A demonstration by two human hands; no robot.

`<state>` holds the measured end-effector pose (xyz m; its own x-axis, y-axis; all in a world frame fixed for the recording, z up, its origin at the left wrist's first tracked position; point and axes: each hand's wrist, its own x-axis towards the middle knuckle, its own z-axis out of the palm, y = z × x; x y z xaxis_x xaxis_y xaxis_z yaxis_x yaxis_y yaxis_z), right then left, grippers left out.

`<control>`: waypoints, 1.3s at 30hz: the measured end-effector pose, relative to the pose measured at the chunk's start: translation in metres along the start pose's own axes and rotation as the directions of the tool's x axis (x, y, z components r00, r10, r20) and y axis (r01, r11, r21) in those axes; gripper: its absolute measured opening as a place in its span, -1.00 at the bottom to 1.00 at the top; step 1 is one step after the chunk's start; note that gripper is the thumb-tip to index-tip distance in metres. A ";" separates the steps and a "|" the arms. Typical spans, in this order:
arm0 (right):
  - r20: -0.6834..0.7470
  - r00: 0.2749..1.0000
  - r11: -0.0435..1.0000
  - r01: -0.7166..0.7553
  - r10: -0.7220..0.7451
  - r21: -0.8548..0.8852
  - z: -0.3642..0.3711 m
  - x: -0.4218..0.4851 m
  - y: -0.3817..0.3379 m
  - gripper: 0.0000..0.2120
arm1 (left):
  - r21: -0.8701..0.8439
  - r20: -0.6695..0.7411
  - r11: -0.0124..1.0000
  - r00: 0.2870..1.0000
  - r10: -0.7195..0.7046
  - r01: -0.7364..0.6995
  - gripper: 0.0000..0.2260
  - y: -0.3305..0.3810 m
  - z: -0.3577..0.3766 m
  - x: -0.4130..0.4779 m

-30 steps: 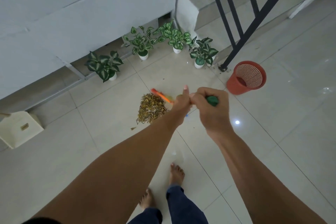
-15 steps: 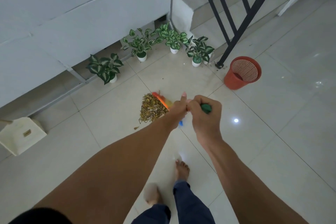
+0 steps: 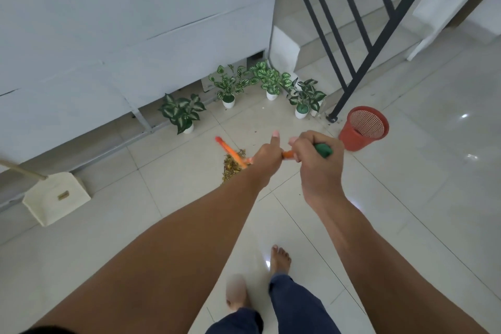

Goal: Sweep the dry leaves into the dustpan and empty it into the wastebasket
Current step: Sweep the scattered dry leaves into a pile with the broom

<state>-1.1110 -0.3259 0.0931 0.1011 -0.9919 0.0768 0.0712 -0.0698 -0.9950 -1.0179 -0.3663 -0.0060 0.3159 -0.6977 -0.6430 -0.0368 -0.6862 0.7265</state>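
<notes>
On tiled floor (image 3: 406, 184), both our hands, left (image 3: 267, 154) and right (image 3: 315, 163), grip the broom (image 3: 230, 150); a hard stroke could scatter the leaves (image 3: 230, 167) far from the dustpan (image 3: 57, 198) at left.

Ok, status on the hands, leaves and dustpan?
Left hand and right hand shut on broom. Leaves piled at broom head. Dustpan off left, untouched. Wastebasket right, unobstructed.

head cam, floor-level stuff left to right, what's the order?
Dustpan → first potted plant → pile of dry leaves → right hand with its grip on the broom handle → red wastebasket.
</notes>
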 end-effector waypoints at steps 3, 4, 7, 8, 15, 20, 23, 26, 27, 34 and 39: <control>0.016 0.995 0.993 -0.094 0.093 0.065 0.014 -0.018 0.003 -0.70 | 0.003 -0.048 0.999 0.998 -0.038 0.038 -0.23 -0.030 -0.023 -0.010; 0.026 0.992 0.988 -0.128 0.126 0.091 0.018 -0.024 0.006 -0.72 | 0.011 -0.058 0.999 0.997 -0.048 0.049 -0.24 -0.039 -0.031 -0.015; 0.037 0.971 0.956 -0.241 0.238 0.170 0.030 -0.038 0.026 -0.71 | 0.029 -0.069 0.997 0.995 -0.069 0.072 -0.31 -0.075 -0.050 -0.032; 0.029 0.957 0.937 -0.287 0.287 0.201 0.034 -0.042 0.035 -0.68 | 0.036 -0.072 0.996 0.995 -0.073 0.076 -0.34 -0.090 -0.054 -0.038; -0.017 0.822 0.778 -0.531 0.569 0.336 0.050 -0.055 0.097 -0.55 | 0.079 -0.041 0.996 0.998 0.046 -0.043 -0.69 -0.199 -0.068 -0.048; 0.065 0.834 0.799 -0.546 0.549 0.251 0.043 -0.038 0.116 -0.56 | 0.183 -0.101 0.976 0.990 -0.098 0.115 -0.87 -0.194 -0.035 -0.015; 0.060 0.858 0.832 -0.509 0.509 0.219 0.013 -0.004 0.119 -0.60 | 0.222 -0.106 0.972 0.993 -0.058 0.080 -0.76 -0.159 0.000 0.014; -0.007 0.887 0.868 -0.451 0.462 0.209 -0.033 0.039 0.115 -0.71 | 0.269 -0.034 0.963 0.999 0.006 0.003 -0.78 -0.114 0.043 0.044; -0.023 0.897 0.879 -0.429 0.442 0.207 -0.048 0.053 0.112 -0.76 | 0.276 -0.023 0.961 0.999 0.039 -0.032 -0.77 -0.097 0.058 0.054; -0.053 0.939 0.922 -0.322 0.341 0.216 -0.123 0.154 0.078 -0.48 | 0.540 -0.023 0.822 0.973 0.230 -0.181 -0.58 0.008 0.134 0.090; 0.104 0.934 0.910 -0.355 0.341 0.212 -0.142 0.194 0.064 -0.59 | 0.615 -0.146 0.778 0.952 0.270 -0.127 -0.57 0.034 0.147 0.089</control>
<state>-1.2275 -0.5381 0.0348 0.2223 -0.9395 -0.2604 0.2395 0.3115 -0.9195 -1.1304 -0.4820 -0.0745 0.4289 -0.8195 -0.3801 -0.6519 -0.5721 0.4978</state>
